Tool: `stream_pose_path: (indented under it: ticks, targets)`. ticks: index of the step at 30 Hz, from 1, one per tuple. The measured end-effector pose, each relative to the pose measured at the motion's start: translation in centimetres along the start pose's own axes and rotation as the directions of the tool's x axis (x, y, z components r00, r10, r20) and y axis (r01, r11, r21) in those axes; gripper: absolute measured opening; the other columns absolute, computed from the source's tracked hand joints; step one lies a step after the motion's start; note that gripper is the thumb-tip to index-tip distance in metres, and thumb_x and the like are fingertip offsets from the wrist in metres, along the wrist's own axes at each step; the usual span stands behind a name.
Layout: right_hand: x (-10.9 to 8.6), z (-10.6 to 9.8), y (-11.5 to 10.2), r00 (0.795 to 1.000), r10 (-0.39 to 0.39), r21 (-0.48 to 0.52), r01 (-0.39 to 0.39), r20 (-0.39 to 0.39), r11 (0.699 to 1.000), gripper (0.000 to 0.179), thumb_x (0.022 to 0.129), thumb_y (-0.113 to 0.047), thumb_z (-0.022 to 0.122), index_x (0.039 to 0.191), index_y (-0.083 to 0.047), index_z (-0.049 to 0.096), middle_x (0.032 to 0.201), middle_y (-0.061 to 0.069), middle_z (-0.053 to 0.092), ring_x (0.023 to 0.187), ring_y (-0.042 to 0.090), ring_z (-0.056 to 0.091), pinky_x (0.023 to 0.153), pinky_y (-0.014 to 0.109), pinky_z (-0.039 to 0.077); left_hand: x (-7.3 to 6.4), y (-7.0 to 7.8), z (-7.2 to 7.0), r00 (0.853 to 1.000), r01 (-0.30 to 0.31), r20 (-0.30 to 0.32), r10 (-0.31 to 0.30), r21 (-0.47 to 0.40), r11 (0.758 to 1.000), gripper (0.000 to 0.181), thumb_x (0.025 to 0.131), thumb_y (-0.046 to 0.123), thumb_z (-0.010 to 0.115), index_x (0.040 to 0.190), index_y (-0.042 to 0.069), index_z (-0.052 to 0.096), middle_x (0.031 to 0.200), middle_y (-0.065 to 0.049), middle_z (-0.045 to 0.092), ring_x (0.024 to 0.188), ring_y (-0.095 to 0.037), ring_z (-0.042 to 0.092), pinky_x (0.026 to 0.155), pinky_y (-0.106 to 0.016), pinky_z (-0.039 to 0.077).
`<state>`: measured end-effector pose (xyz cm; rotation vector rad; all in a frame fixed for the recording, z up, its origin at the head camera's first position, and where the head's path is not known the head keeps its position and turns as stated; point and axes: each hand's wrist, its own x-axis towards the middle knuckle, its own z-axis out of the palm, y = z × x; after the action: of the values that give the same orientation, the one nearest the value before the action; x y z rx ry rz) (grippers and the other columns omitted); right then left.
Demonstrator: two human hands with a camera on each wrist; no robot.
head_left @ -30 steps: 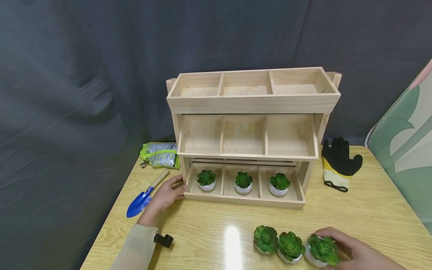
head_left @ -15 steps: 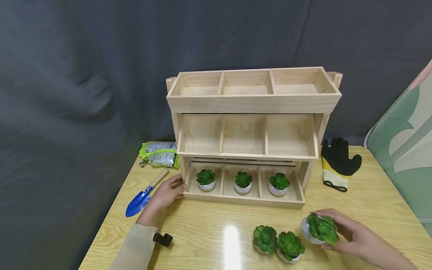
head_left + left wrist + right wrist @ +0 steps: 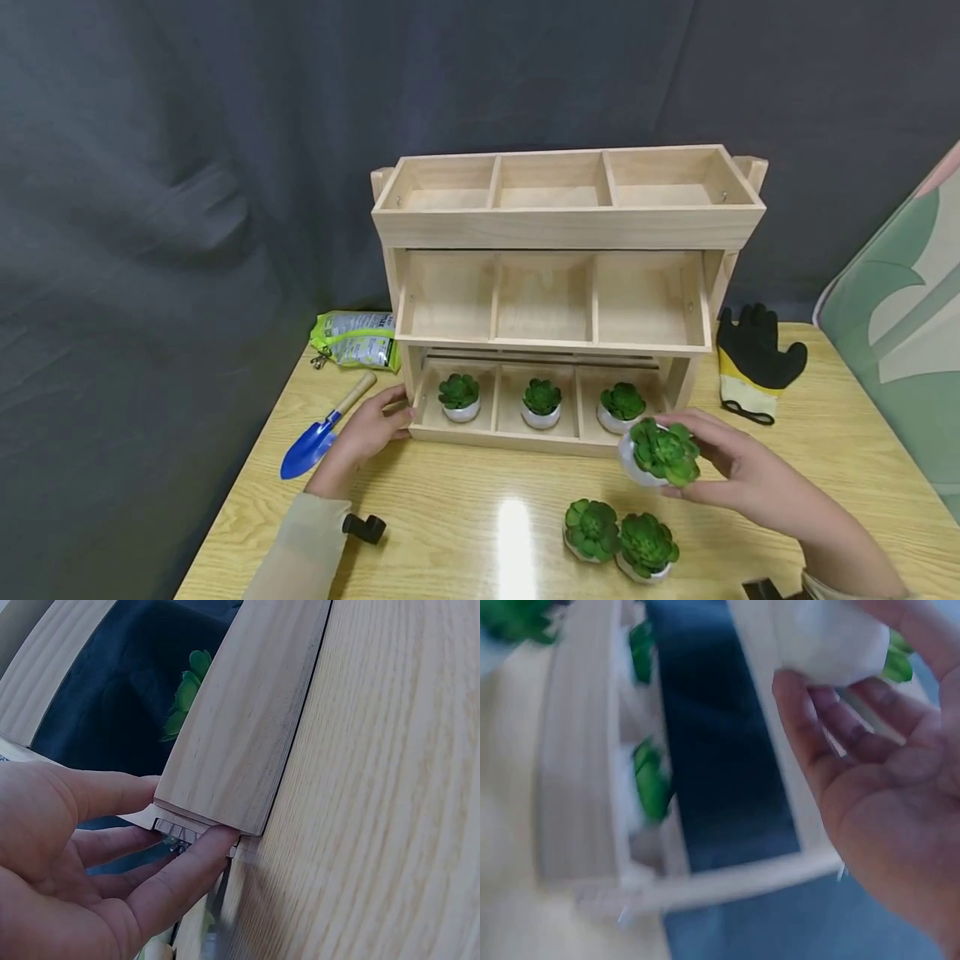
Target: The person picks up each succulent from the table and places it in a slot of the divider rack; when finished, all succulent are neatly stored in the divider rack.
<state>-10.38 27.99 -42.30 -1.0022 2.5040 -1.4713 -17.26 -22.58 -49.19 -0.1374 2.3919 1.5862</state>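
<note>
My right hand point(image 3: 742, 467) holds a green succulent in a white pot point(image 3: 666, 454), tilted and raised in front of the wooden shelf's bottom tier at the right. In the right wrist view its white pot point(image 3: 829, 641) sits between thumb and fingers. My left hand point(image 3: 367, 429) grips the left end of the bottom tier point(image 3: 510, 442); the left wrist view has thumb and fingers around the corner of its board point(image 3: 225, 727). Three potted succulents point(image 3: 542, 402) stand there, one per compartment. Two more potted succulents point(image 3: 591, 531) stand on the table near its front.
The three-tier wooden shelf point(image 3: 566, 229) has bare compartments in its upper two tiers. At left lie a blue trowel point(image 3: 311, 446) and a green bag point(image 3: 356, 340). A black and yellow glove point(image 3: 757, 358) lies right of the shelf, on the wooden table point(image 3: 442, 533).
My right hand has lifted the rightmost potted succulent from the row on the table and carried it forward and left, up to the bottom tier. My left hand stays at the shelf's end.
</note>
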Motion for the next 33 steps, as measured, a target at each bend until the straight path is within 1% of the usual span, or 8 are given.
stream_pose_path:
  ticks: [5, 7, 10, 15, 22, 27, 30, 33]
  targets:
    - [4.2, 0.9, -3.1, 1.000, -0.021, 0.002, 0.021, -0.021, 1.000, 0.068, 0.090, 0.002, 0.082, 0.150, -0.013, 0.057, 0.144, -0.007, 0.057, 0.125, -0.004, 0.057, 0.107, 0.004, 0.043, 0.0, 0.0, 0.1, 1.000, 0.004, 0.008, -0.004, -0.009, 1.000, 0.061, 0.110, 0.014, 0.060, 0.166, 0.004, 0.037, 0.169, -0.026, 0.039, 0.146, -0.049, 0.054, 0.102, -0.050, 0.064]
    - [6.0, 1.3, -4.2, 1.000, -0.019, 0.003, 0.020, -0.023, 1.000, 0.066, 0.091, 0.000, 0.082, 0.151, -0.015, 0.057, 0.143, -0.002, 0.057, 0.120, -0.001, 0.061, 0.101, 0.010, 0.051, 0.0, 0.0, 0.1, 1.000, 0.006, 0.015, -0.006, -0.012, 1.000, 0.061, 0.110, 0.014, 0.059, 0.166, 0.004, 0.037, 0.169, -0.027, 0.038, 0.147, -0.050, 0.053, 0.102, -0.050, 0.064]
    - [8.9, 1.7, -5.9, 1.000, 0.012, -0.008, -0.012, -0.014, 1.000, 0.065, 0.092, -0.007, 0.083, 0.150, -0.019, 0.058, 0.142, 0.003, 0.059, 0.113, 0.004, 0.067, 0.094, 0.019, 0.060, 0.0, 0.1, 0.0, 1.000, 0.009, 0.019, -0.008, -0.016, 1.000, 0.061, 0.110, 0.014, 0.059, 0.166, 0.004, 0.037, 0.169, -0.027, 0.038, 0.146, -0.050, 0.053, 0.102, -0.050, 0.063]
    - [13.3, 2.2, -7.8, 0.998, 0.067, -0.030, -0.067, -0.004, 0.997, 0.064, 0.092, -0.017, 0.086, 0.150, -0.022, 0.058, 0.140, 0.003, 0.062, 0.114, 0.015, 0.068, 0.097, 0.029, 0.062, -0.1, 0.2, -0.1, 1.000, 0.015, 0.019, -0.014, -0.023, 1.000, 0.060, 0.110, 0.013, 0.059, 0.165, 0.004, 0.037, 0.169, -0.026, 0.039, 0.146, -0.049, 0.054, 0.103, -0.050, 0.063]
    - [18.2, 2.3, -8.6, 0.996, 0.090, 0.001, -0.090, 0.031, 0.996, 0.068, 0.092, -0.014, 0.085, 0.154, -0.016, 0.055, 0.142, 0.009, 0.058, 0.116, 0.027, 0.068, 0.094, 0.033, 0.063, -0.2, 0.3, -0.3, 1.000, 0.006, 0.030, -0.006, -0.008, 1.000, 0.061, 0.110, 0.014, 0.059, 0.166, 0.005, 0.036, 0.169, -0.026, 0.039, 0.145, -0.049, 0.054, 0.104, -0.050, 0.063]
    - [21.4, 2.7, -9.0, 0.993, 0.110, -0.024, -0.109, 0.046, 0.994, 0.070, 0.092, -0.017, 0.085, 0.155, -0.016, 0.054, 0.141, 0.008, 0.060, 0.120, 0.028, 0.067, 0.102, 0.043, 0.061, -0.1, 0.3, -0.2, 1.000, 0.000, 0.031, 0.000, -0.013, 1.000, 0.060, 0.110, 0.013, 0.059, 0.165, 0.004, 0.037, 0.169, -0.026, 0.039, 0.145, -0.050, 0.054, 0.104, -0.052, 0.063]
    - [23.4, 3.2, -9.2, 0.989, 0.135, -0.034, -0.133, 0.059, 0.990, 0.071, 0.092, -0.020, 0.085, 0.156, -0.017, 0.053, 0.139, 0.007, 0.062, 0.118, 0.027, 0.068, 0.100, 0.042, 0.062, 0.0, 0.3, -0.1, 0.999, 0.000, 0.035, 0.000, -0.021, 1.000, 0.060, 0.110, 0.013, 0.059, 0.165, 0.004, 0.037, 0.168, -0.027, 0.039, 0.145, -0.050, 0.054, 0.104, -0.052, 0.063]
    - [25.5, 4.1, -9.4, 0.989, 0.130, -0.081, -0.124, 0.070, 0.989, 0.073, 0.091, -0.020, 0.085, 0.156, -0.014, 0.052, 0.134, 0.009, 0.065, 0.113, 0.026, 0.069, 0.095, 0.038, 0.062, 0.0, 0.2, -0.1, 0.999, 0.003, 0.032, -0.003, -0.018, 1.000, 0.060, 0.110, 0.013, 0.059, 0.165, 0.004, 0.037, 0.168, -0.026, 0.039, 0.145, -0.050, 0.054, 0.104, -0.051, 0.063]
